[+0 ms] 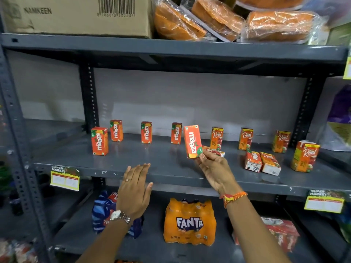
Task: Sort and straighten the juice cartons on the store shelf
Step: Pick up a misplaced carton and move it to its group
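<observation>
My right hand (214, 171) holds an orange Maaza carton (192, 141) upside down above the grey middle shelf (152, 168). My left hand (135, 188) hovers flat at the shelf's front edge, holding nothing. Several Maaza cartons stand upright on the left: one in front (99, 141) and three along the back (116, 130), (146, 132), (176, 133). Real cartons stand on the right (217, 138), (245, 138), (281, 141), (305, 156). Two cartons (253, 161), (269, 163) lie flat on the shelf. Another carton (216, 151) lies flat behind my right hand.
A Fanta bottle pack (190, 223), a blue pack (102, 211) and a red pack (281, 234) sit on the lower shelf. A cardboard box (76, 14) and wrapped orange goods (228, 18) fill the top shelf. Price tags (65, 178), (324, 202) hang off the shelf edge.
</observation>
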### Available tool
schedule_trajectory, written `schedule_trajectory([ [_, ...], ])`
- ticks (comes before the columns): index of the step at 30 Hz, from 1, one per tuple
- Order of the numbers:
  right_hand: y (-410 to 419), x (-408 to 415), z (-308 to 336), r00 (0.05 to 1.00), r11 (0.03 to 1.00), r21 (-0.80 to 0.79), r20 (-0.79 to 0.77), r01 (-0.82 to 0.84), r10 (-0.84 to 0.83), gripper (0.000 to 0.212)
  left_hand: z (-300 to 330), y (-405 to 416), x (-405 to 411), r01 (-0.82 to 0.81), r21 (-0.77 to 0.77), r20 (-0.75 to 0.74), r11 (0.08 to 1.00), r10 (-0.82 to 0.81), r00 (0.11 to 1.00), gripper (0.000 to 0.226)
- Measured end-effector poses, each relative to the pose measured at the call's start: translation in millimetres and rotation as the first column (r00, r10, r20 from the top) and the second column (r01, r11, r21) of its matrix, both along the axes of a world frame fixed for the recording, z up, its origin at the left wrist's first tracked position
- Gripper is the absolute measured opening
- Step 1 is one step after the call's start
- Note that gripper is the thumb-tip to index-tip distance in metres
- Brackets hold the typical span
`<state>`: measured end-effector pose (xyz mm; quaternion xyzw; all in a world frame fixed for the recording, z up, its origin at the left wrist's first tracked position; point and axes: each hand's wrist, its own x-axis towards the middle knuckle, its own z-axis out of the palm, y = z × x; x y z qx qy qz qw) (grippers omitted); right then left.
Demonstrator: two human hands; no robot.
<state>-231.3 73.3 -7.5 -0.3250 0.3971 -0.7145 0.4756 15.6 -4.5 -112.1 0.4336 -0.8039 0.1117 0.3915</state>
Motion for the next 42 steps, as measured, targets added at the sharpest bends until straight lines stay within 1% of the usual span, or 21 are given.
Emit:
schedule_trajectory([
  [2, -4, -5, 5, 0.997, 1.0, -0.013, -0.081, 0.009, -0.01, 0.021, -2, -1, 1, -0.007, 0.002, 0.01, 1.0, 0.007, 1.0, 0.056],
  [4, -8, -12, 15, 0.974, 0.998, -0.021, -0.218, 0.051, -0.055, 0.023, -3, -2, 2, -0.019, 0.005, 0.019, 1.0, 0.019, 1.0, 0.056],
  [6, -15, -21, 31, 0.926, 0.994, -0.048, -0.363, 0.095, -0.106, 0.029, -1, -3, 1, -0.034, 0.006, 0.024, 0.999, 0.034, 0.999, 0.057],
  [8, -25, -31, 50, 0.866, 0.99, -0.09, -0.481, 0.105, -0.135, 0.032, -1, -4, 0, -0.043, 0.013, 0.027, 0.999, 0.043, 0.999, 0.057],
  [10, -36, -37, 70, 0.789, 0.986, -0.127, -0.593, 0.104, -0.16, 0.034, -1, -4, 1, -0.049, 0.017, 0.03, 0.999, 0.049, 0.998, 0.057],
  [13, -57, -41, 92, 0.596, 0.989, -0.121, -0.789, 0.081, -0.145, 0.032, -2, -3, 2, -0.046, 0.037, 0.02, 0.998, 0.045, 0.999, 0.056],
  [15, -69, -37, 104, 0.449, 0.996, -0.079, -0.889, 0.036, -0.087, 0.032, -2, -2, 1, -0.044, 0.045, 0.012, 0.998, 0.044, 0.999, 0.055],
  [16, -76, -33, 112, 0.355, 0.999, -0.049, -0.934, 0.005, -0.047, 0.03, -1, -2, 0, -0.044, 0.049, 0.005, 0.998, 0.044, 0.999, 0.055],
  [17, -82, -27, 120, 0.239, 1.0, -0.019, -0.971, -0.025, -0.013, 0.028, 0, -2, -1, -0.044, 0.055, -0.004, 0.998, 0.044, 0.999, 0.055],
  [19, -94, -12, 134, -0.009, 0.997, 0.038, -0.999, -0.069, 0.037, 0.027, 2, -1, -2, -0.035, 0.054, -0.02, 0.998, 0.036, 0.999, 0.055],
  [20, -99, -3, 140, -0.11, 0.995, 0.058, -0.993, -0.08, 0.049, 0.028, 3, -1, -2, -0.027, 0.046, -0.022, 0.999, 0.028, 0.999, 0.055],
  [22, -107, 13, 146, -0.249, 0.993, 0.08, -0.967, -0.091, 0.055, 0.029, 5, 1, 1, -0.003, 0.034, -0.004, 0.999, 0.003, 1.0, 0.054],
  [24, -112, 24, 145, -0.336, 0.99, 0.116, -0.938, -0.074, 0.085, 0.032, 6, 3, 3, 0.016, 0.028, 0.009, 0.999, -0.017, 1.0, 0.054],
  [27, -118, 33, 135, -0.374, 0.978, 0.204, -0.911, -0.045, 0.173, 0.034, 7, 4, 7, 0.037, 0.037, 0.013, 0.999, -0.037, 0.999, 0.054],
  [30, -123, 36, 125, -0.342, 0.974, 0.218, -0.921, -0.058, 0.186, 0.034, 7, 2, 9, 0.048, 0.044, -0.008, 0.998, -0.047, 0.999, 0.052],
  [34, -123, 38, 124, -0.326, 0.971, 0.232, -0.924, -0.057, 0.201, 0.04, 5, 0, 6, 0.056, 0.042, -0.065, 0.998, -0.053, 0.996, 0.051],
  [35, -121, 34, 125, -0.3, 0.975, 0.216, -0.935, -0.055, 0.191, 0.044, 4, -1, 6, 0.054, 0.04, -0.075, 0.998, -0.051, 0.996, 0.05],
  [37, -115, 16, 125, -0.183, 0.988, 0.148, -0.973, -0.038, 0.139, 0.049, 3, -1, 7, 0.05, 0.027, -0.072, 0.998, -0.048, 0.996, 0.05],
  [39, -100, -15, 121, -0.078, 0.997, 0.075, -0.994, 0.015, 0.076, 0.044, 2, -1, 7, 0.042, 0.008, -0.055, 0.999, -0.042, 0.998, 0.051],
  [41, -79, -43, 110, -0.041, 0.995, 0.031, -0.999, 0.095, 0.035, 0.029, 3, 0, 5, 0.019, -0.005, -0.05, 1.0, -0.02, 0.999, 0.054],
  [42, -67, -54, 103, -0.045, 0.989, 0.027, -0.998, 0.145, 0.034, 0.028, 2, 1, 2, -0.001, -0.005, -0.049, 1.0, 0.001, 0.999, 0.057],
])
